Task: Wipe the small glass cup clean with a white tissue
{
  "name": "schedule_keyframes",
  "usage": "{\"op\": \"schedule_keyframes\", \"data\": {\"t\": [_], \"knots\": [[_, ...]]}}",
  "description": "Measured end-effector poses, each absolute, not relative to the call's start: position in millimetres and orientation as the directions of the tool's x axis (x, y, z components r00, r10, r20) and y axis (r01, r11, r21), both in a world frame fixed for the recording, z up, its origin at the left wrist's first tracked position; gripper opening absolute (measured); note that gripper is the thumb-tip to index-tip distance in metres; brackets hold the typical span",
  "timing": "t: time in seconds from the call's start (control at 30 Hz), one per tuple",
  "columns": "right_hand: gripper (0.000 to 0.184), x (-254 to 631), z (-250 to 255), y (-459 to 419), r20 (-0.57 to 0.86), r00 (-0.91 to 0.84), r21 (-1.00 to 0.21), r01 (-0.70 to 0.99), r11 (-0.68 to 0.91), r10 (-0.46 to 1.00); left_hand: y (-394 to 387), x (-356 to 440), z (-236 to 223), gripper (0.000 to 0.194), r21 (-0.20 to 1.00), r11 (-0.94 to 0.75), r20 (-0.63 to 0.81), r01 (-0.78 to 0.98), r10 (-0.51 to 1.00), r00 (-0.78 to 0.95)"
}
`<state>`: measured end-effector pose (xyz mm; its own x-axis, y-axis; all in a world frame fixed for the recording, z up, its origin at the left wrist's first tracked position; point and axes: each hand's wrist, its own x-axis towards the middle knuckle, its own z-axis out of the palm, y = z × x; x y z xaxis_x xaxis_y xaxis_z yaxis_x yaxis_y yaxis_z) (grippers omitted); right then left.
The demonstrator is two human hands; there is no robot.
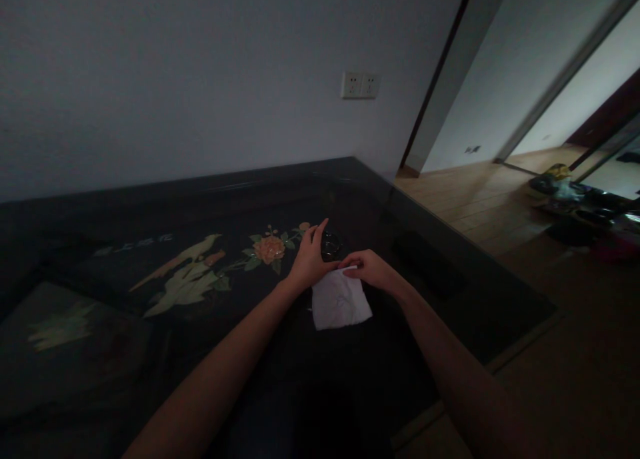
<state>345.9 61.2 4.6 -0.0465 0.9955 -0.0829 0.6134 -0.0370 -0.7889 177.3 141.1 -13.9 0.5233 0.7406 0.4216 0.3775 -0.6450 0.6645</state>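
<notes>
A white square cloth or tissue (pixel 341 304) lies on a dark glass-topped table (pixel 150 352) painted with birds and flowers. My right hand (pixel 369 270) pinches the cloth's far edge between closed fingers. My left hand (pixel 311 258) rests just left of it, fingers curled around a small dark glass object (pixel 331 246) that sits behind the cloth. The room is dim, and the dark object's shape is hard to make out.
A pale wall with a double socket (pixel 360 85) rises behind the table. The table's right edge (pixel 450 229) borders a wooden floor. Shoes and bags (pixel 580 202) lie on the floor at far right near a doorway.
</notes>
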Motion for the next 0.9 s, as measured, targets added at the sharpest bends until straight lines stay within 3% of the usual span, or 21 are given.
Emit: {"op": "schedule_keyframes", "data": {"t": [0.07, 0.23, 0.33, 0.53, 0.9], "knots": [[0.020, 346.6, 4.7, 61.3, -0.084, -0.055, -0.782, 0.623, -0.032, 0.995, 141.1, 169.3, -4.9, 0.094, 0.638, -0.670, 0.438, 0.380, 0.721, 0.537], [0.019, 346.8, 7.8, 60.3, -0.038, -0.087, -0.760, 0.649, 0.028, 0.995, 112.2, 138.6, 17.1, 0.060, 0.541, -0.759, 0.506, 0.362, 0.637, 0.582], [0.021, 343.8, 12.1, 58.7, -0.006, -0.114, -0.741, 0.668, 0.072, 0.993, 83.5, 125.9, 14.1, 0.046, 0.523, -0.810, 0.406, 0.265, 0.510, 0.759], [0.024, 334.7, 15.0, 56.0, 0.027, -0.098, -0.637, 0.765, 0.093, 0.995, 59.4, 124.1, -8.8, 0.050, 0.464, -0.815, 0.178, 0.346, 0.468, 0.866], [0.017, 325.9, 6.9, 43.7, 0.110, 0.171, -0.181, 0.972, -0.150, 0.979, 59.9, 138.0, -17.2, 0.056, 0.280, -0.861, 0.135, 0.424, 0.472, 0.871]]}}
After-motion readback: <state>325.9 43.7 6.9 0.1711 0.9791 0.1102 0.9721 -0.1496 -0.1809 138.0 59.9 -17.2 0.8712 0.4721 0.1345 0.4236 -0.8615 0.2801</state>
